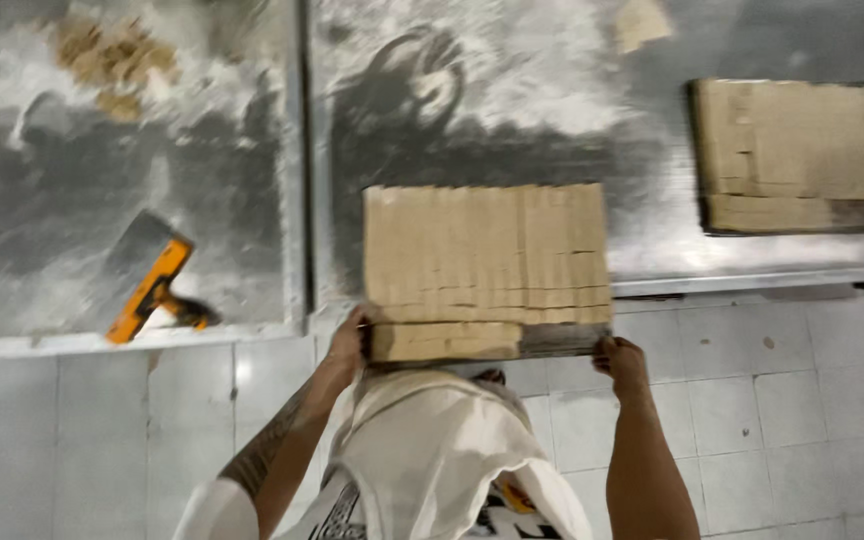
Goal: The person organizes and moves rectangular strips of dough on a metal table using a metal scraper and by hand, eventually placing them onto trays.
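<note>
Between my two hands sits a stack of flattened tan cardboard sheets (487, 270), half on the floured metal table (472, 110) and half jutting out over the white tiled floor (752, 400). My left hand (348, 345) grips the near left corner of the stack, fingers curled around its edge; my right hand (620, 360) holds the near right corner the same way, fingers wrapped under the bottom sheet. Both hands are closed on the cardboard, thumbs on the near edge, though the blur hides the fingertips.

The stack is a wide rectangle, its long axis running left to right across my view, its short side pointing away from me onto the table. The sheets lie staggered like shingles, with a darker grey strip along the near right edge.

A second cardboard stack (797, 155), same tan colour and also wide, lies flat on the table at the upper right, well apart from mine, bordered by a dark edge. An orange-handled scraper (157, 285) lies tilted on the left table section, near brownish dough scraps (112, 55) further up. My white apron (432, 450) hangs below the stack.
</note>
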